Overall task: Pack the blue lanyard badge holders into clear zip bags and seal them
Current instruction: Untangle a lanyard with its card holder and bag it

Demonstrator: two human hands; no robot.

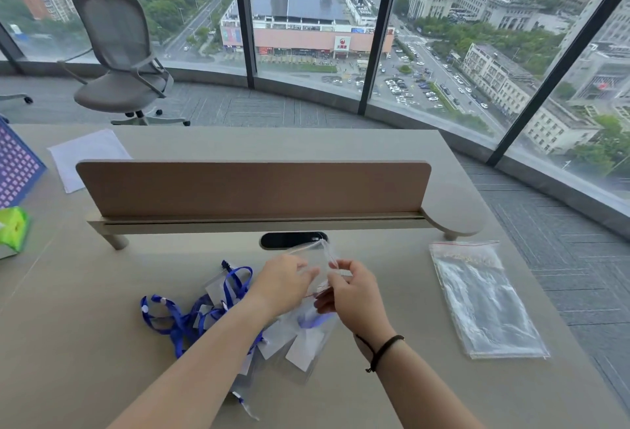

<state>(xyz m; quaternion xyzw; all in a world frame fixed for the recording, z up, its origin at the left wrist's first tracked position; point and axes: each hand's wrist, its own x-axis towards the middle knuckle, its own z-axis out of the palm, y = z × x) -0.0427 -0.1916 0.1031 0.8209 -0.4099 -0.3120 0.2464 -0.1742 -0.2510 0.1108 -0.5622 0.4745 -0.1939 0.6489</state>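
A clear zip bag (315, 258) with a red seal line is held up above the desk between both hands. My left hand (284, 280) pinches its left side and my right hand (351, 292) pinches its right edge near the seal. Below and to the left lies a tangled pile of blue lanyard badge holders (191, 316) with clear card sleeves. A packed bag with a blue lanyard inside (312, 321) lies under my right hand, partly hidden by my arms.
A stack of empty clear zip bags (484, 299) lies at the right of the desk (85, 360). A wooden divider panel (252, 188) stands across the desk behind a black cable slot (283, 240). A green box (12, 229) sits at the left edge.
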